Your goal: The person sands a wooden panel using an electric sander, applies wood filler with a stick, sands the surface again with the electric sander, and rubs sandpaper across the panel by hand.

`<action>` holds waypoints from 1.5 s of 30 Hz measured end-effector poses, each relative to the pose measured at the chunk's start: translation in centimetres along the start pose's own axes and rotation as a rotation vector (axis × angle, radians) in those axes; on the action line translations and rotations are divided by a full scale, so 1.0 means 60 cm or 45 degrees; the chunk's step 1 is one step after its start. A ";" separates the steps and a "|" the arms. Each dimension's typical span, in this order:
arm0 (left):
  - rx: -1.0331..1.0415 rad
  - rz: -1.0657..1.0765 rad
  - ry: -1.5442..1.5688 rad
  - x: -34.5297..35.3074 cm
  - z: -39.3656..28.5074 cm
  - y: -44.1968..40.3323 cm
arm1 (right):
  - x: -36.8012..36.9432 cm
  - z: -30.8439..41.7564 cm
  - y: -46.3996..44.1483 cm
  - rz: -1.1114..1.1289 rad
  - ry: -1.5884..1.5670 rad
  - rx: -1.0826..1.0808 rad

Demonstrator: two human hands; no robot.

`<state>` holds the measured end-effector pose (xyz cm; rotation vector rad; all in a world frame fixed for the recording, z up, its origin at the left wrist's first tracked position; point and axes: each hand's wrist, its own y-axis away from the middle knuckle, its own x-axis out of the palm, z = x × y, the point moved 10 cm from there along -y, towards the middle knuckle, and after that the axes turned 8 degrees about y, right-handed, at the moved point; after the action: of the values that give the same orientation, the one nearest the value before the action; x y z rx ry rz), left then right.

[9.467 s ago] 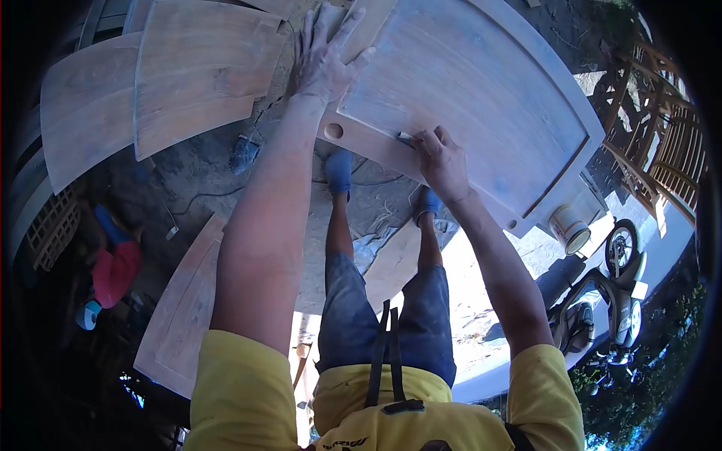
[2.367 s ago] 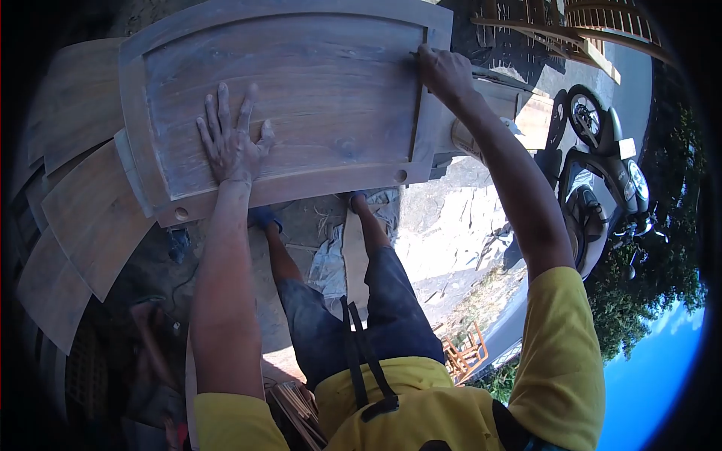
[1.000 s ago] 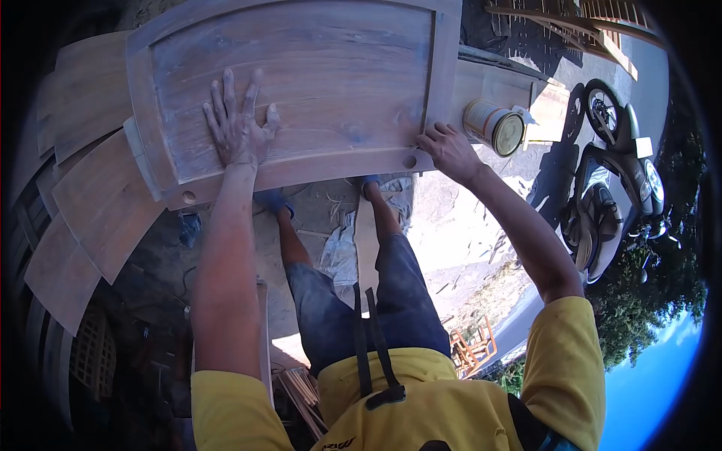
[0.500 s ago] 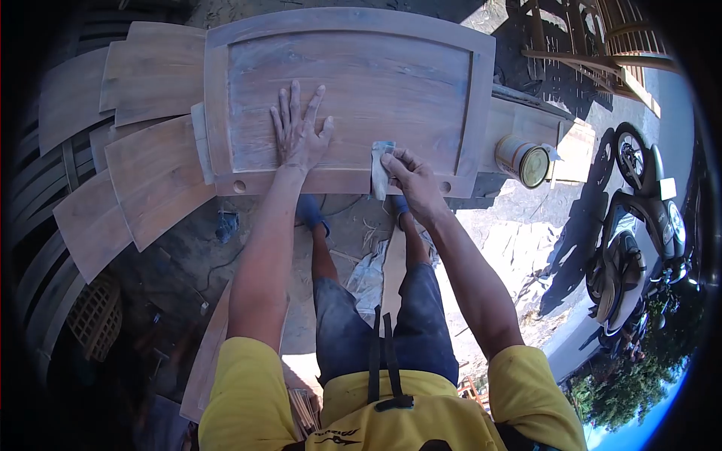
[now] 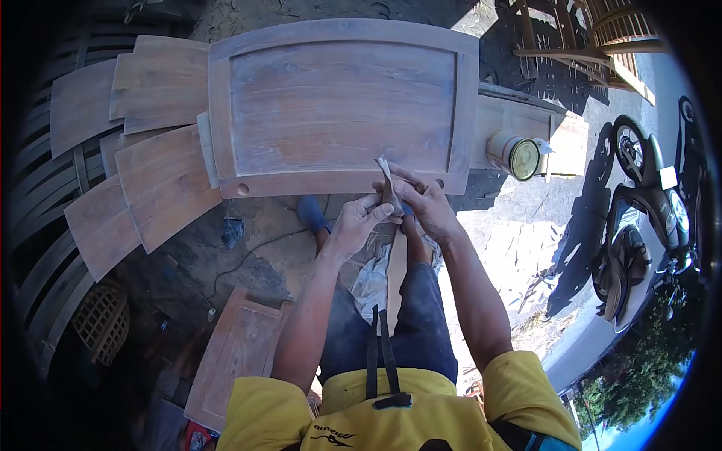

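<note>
A worn, folded piece of sandpaper [image 5: 388, 180] is held between both hands, just off the near edge of a framed wooden panel [image 5: 338, 113]. My left hand [image 5: 362, 224] pinches its lower end with thumb and fingers. On the other side, my right hand [image 5: 423, 201] grips it, with some fingers reaching behind it. The panel lies flat, with pale dust over its recessed middle and round holes near its two front corners. Neither hand rests on the wood.
Loose wooden boards [image 5: 169, 180] overlap at the left. A tin can [image 5: 513, 154] stands on the right beside the panel. Another wooden panel [image 5: 233, 353] leans low at the left. A motorcycle [image 5: 639, 218] is parked at far right, and a slatted wooden piece [image 5: 613, 34] stands behind.
My left hand has lifted off the panel and moved down and right to the sandpaper. My right hand has brought the sandpaper slightly nearer, and it is now turned edge-on.
</note>
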<state>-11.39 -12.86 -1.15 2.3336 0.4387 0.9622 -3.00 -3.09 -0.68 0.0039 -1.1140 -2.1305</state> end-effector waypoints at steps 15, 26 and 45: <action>0.919 -0.677 -1.515 -0.075 -0.178 -0.184 | -0.203 0.087 -0.005 -1.290 1.385 -0.524; 0.735 -0.849 -2.035 -0.146 -0.172 -0.280 | -0.239 0.103 -0.151 -1.370 1.709 -0.723; 0.714 -0.843 -2.033 -0.144 -0.177 -0.285 | -0.260 0.260 -0.283 -1.244 1.862 -0.908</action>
<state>-26.35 0.32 -10.17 2.2837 0.6817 -1.4286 -6.43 23.58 -7.89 1.7072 0.6576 -2.2117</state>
